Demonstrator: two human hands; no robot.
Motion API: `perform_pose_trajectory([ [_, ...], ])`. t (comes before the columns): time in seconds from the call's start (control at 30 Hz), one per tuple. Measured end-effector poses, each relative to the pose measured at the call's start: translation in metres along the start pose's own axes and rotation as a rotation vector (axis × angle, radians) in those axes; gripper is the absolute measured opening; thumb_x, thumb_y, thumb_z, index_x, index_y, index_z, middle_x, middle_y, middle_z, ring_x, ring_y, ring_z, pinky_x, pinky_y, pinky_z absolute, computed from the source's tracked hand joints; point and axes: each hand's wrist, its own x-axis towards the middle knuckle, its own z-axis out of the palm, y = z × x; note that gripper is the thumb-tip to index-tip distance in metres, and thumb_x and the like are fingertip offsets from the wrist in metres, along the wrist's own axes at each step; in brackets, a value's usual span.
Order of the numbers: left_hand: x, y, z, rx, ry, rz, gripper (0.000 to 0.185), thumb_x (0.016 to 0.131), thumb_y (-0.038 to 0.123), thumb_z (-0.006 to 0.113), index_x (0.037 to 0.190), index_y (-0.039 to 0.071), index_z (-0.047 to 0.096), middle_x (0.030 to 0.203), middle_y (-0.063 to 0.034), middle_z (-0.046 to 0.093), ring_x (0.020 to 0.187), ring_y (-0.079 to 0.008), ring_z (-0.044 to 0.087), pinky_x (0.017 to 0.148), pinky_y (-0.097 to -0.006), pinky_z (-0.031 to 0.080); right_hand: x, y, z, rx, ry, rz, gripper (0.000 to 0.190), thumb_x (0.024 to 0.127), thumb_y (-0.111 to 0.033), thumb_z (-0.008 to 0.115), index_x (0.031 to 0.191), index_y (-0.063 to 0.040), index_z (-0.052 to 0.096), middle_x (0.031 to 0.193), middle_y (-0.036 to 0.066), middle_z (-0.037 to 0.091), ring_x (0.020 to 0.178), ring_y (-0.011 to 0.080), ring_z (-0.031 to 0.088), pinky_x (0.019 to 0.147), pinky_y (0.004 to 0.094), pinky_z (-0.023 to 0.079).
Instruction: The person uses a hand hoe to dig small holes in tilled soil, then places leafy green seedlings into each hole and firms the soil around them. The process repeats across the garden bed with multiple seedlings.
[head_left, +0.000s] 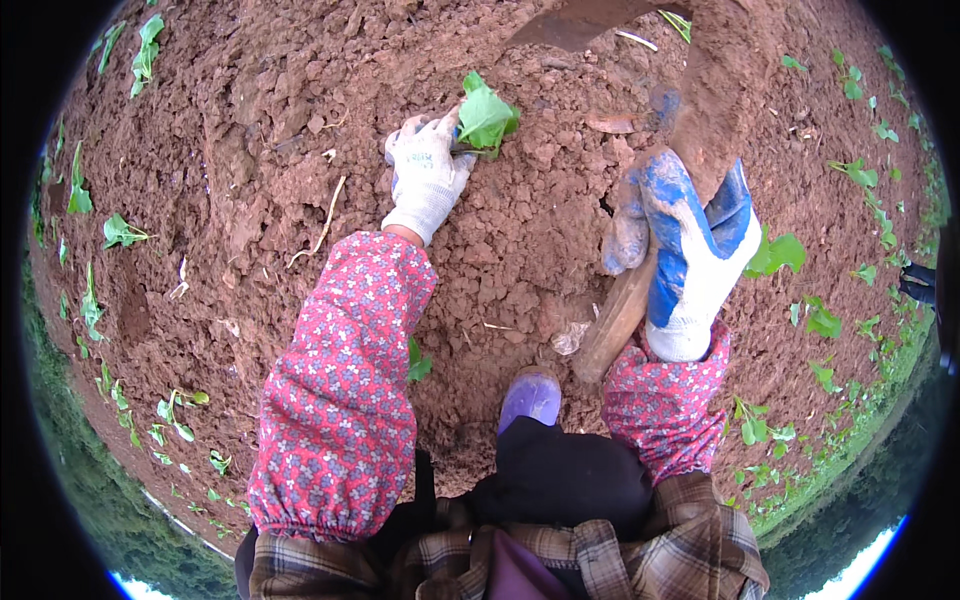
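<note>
My left hand, in a soiled white and blue work glove, is low over the reddish-brown soil. Its thumb and fingers close at the base of a green leafy seedling, whose stem is hidden by the glove and leaves. A similar muddy glove covers my right hand, wrapped around the wooden handle of a short hoe. Beyond the hand, the hoe's soil-coated head reaches the top of the view. Behind the right wrist shows another green seedling.
Cloddy soil spreads all around. Seedlings lie or stand scattered at left and right. A purple boot is below my hands. Dry stalks lie on the ground. Part of another person's dark footwear shows at the right rim.
</note>
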Motion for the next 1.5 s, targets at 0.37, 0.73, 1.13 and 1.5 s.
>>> perform_pose_trajectory([
  [0.37, -0.029, -0.029, 0.002, -0.478, 0.133, 0.153, 0.028, 0.068, 0.009, 0.067, 0.095, 0.009, 0.067, 0.103, -0.009, 0.066, 0.099, -0.03, 0.061, 0.088, -0.0405, 0.048, 0.033, 0.086, 0.064, -0.092, -0.31, 0.503, 0.039, 0.086, -0.018, 0.07, 0.115, -0.001, 0.051, 0.069, 0.001, 0.058, 0.049, 0.0055, 0.052, 0.039, 0.0212, 0.04],
  [0.73, -0.027, -0.029, -0.003, -0.395, 0.09, 0.199, 0.035, 0.068, 0.01, 0.068, 0.103, 0.011, 0.066, 0.105, -0.0081, 0.065, 0.101, -0.0294, 0.06, 0.088, -0.0414, 0.046, 0.029, 0.08, 0.063, -0.04, -0.348, -0.16, 0.051, 0.081, -0.016, 0.071, 0.122, 0.007, 0.048, 0.088, 0.014, 0.068, 0.075, 0.0153, 0.064, 0.068, 0.0293, 0.052],
  [1.13, -0.023, -0.027, -0.005, -0.363, 0.085, 0.19, 0.033, 0.068, 0.008, 0.067, 0.101, 0.006, 0.066, 0.104, -0.0103, 0.065, 0.097, -0.0303, 0.061, 0.085, -0.0402, 0.048, 0.038, 0.087, 0.053, -0.102, -0.395, -0.078, 0.047, 0.082, -0.014, 0.072, 0.12, 0.003, 0.051, 0.102, 0.01, 0.064, 0.087, 0.0099, 0.06, 0.076, 0.0247, 0.05],
  [1.5, -0.015, -0.034, -0.007, -0.377, -0.029, 0.146, 0.038, 0.067, 0.02, 0.077, 0.099, 0.002, 0.067, 0.106, -0.0164, 0.065, 0.095, -0.0304, 0.064, 0.084, -0.0361, 0.052, 0.029, 0.126, 0.042, -0.453, -0.431, -0.209, 0.046, 0.08, -0.018, 0.072, 0.117, 0.001, 0.052, 0.086, 0.013, 0.068, 0.072, 0.0121, 0.063, 0.065, 0.0291, 0.052],
])
